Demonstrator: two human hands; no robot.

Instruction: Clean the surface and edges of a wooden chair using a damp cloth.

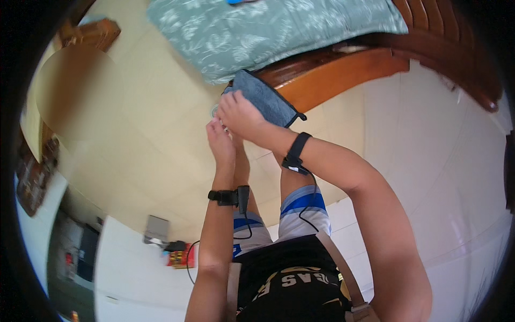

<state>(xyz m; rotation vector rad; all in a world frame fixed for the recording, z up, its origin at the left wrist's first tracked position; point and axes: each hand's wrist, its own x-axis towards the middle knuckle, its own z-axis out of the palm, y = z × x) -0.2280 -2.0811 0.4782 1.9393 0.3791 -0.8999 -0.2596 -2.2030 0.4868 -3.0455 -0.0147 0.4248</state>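
Green leaf-patterned padded cover (279, 35), lying over a wooden frame (343, 78), beyond the hands. Blue-grey cloth (263, 99), dark-edged, loop at one corner; sits just beyond the right hand (241, 114), which overlaps it in view; contact unclear. Left hand (220, 140), close beside the right; fingers of both bent inward, whether pinching anything cannot be told. Small pale round item (214, 111), at the fingertips; kind indistinct.

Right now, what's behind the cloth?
Past the edges of the cloth, a wooden rail and pale floor show. Whatever lies directly behind is covered, so I can't tell.
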